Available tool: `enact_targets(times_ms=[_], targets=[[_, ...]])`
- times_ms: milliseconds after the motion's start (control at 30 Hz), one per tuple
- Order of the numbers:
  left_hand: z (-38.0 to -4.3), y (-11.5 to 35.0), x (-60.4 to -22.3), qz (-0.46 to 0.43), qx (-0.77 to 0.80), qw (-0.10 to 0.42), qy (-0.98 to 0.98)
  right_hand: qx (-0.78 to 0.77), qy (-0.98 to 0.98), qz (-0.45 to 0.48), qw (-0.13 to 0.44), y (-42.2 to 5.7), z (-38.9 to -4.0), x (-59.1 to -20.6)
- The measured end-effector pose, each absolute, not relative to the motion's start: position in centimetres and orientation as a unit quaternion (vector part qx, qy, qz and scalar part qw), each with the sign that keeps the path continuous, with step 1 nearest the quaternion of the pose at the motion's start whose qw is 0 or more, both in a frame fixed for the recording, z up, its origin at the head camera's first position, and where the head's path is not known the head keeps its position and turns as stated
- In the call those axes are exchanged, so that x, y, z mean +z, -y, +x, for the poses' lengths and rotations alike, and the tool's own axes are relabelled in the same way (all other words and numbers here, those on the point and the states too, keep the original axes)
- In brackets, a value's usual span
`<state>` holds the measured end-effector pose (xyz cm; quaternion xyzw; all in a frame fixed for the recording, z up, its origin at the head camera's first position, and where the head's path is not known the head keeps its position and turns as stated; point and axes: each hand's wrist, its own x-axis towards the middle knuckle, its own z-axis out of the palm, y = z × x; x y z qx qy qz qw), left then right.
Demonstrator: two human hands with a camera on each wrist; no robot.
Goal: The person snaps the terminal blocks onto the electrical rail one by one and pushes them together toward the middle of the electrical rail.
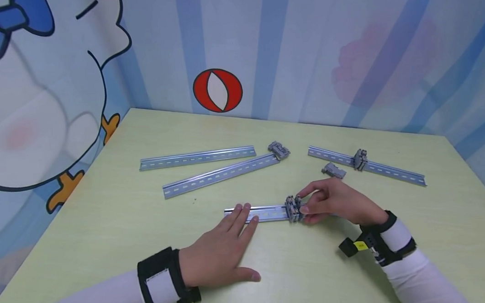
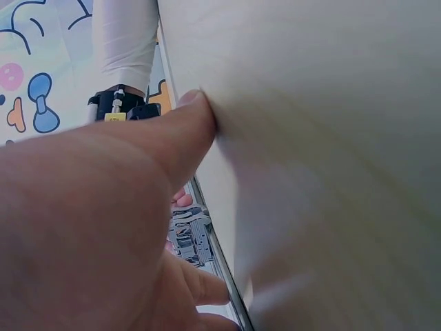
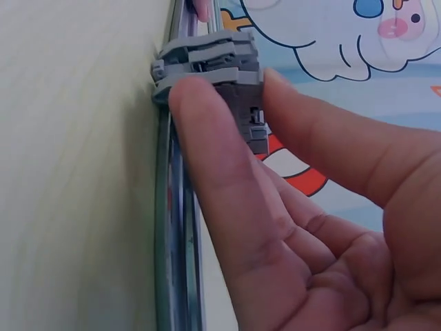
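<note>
A slotted metal DIN rail [image 1: 270, 212] lies across the near middle of the table. Grey terminal blocks [image 1: 291, 208] sit side by side on it, towards its right part. My left hand [image 1: 219, 251] rests on the rail's left end with fingers extended and thumb spread out over the table. With thumb and index finger, my right hand [image 1: 337, 201] pinches the rightmost terminal block [image 3: 244, 103] at the rail. In the left wrist view, the blocks [image 2: 191, 238] show beyond the left hand, partly hidden by it.
Two more DIN rails [image 1: 197, 158] [image 1: 221, 174] lie at the back left, with a loose terminal block [image 1: 279, 150] at one's right end. Back right, another rail [image 1: 396, 172] carries a block [image 1: 360, 159]; a loose block [image 1: 333, 170] lies beside it. A printed wall [image 1: 286, 53] borders the table.
</note>
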<state>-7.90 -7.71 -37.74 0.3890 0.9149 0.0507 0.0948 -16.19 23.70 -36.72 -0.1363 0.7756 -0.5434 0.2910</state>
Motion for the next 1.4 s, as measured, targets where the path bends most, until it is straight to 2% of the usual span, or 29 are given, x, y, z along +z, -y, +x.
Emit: enact_targets(times_ms=[700,867,967,1133,1200,1400], targets=[[-8.2,7.7,-37.4,0.379,0.05,0.114,-0.917,-0.539,-0.783,-0.166,0.264,-23.6,-16.4,-37.2],[-8.2,7.7,-37.2,0.378,0.051,0.112,-0.918,-0.475,-0.817,-0.193,0.264,-24.2,-16.6,-36.4],[-8.1,7.7,-37.2,0.382,0.051,0.105,-0.917,-0.428,-0.849,-0.198,0.24,-25.4,-16.6,-35.7],[-8.8,7.8,-37.2,0.383,0.054,0.085,-0.918,-0.317,-0.919,-0.163,0.168,-28.2,-16.6,-34.7],[-9.5,8.0,-37.0,0.373,0.062,0.069,-0.923,-0.273,-0.938,-0.148,0.156,-29.2,-16.7,-34.6],[-11.4,9.2,-37.3,0.346,0.11,-0.016,-0.931,-0.261,-0.939,-0.114,0.195,-31.7,-17.5,-35.2]])
